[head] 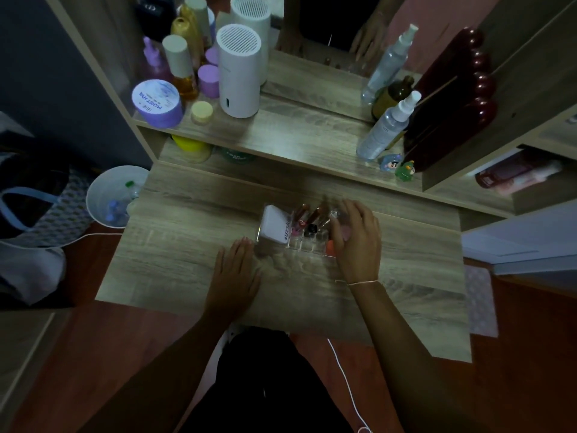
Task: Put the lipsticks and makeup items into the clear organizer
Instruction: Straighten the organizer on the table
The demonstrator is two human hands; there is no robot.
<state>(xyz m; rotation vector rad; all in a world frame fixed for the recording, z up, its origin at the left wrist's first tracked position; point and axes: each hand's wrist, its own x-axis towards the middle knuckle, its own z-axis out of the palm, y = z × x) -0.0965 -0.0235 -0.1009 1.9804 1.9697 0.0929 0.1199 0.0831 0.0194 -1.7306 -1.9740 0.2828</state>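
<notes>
Dark-clothed lap (265, 385) sits closest to the lens, white cable (343, 379) trailing beside it over the red-brown floor. Both forearms reach forward onto the wooden desk (175, 260).

Left hand (234, 273): flat, palm down on the desk, fingers together and extended, holding nothing. Fingertips sit just at the near-left corner of the clear organizer (296, 235); contact or not, can't tell.

Right hand (356, 239): curled over the organizer's right end, fingers bent down into or onto it. Thin string bracelet (362, 281) on the wrist. Something orange (331, 246) shows under the fingers at the organizer's near-right corner. Whether the hand actually grips it, can't tell, too dark and partly hidden.

Organizer sits mid-desk, between the two hands. White box (276, 225) with dark lettering fills its left compartment, tilted. Lipsticks (312, 218) stand in the small slots to the right: reddish-brown tubes in the back row, one black-capped piece in front. Some near slots look empty.

Upper shelf (281, 135): white cylindrical appliance (239, 70), purple tub (157, 103), bottles at left; clear spray bottle (387, 126), dark red bumpy-edged object (452, 101) and two small figurines (398, 165) at right. Mirror (327, 26) behind. White bin (115, 195) on the floor left of the desk.
</notes>
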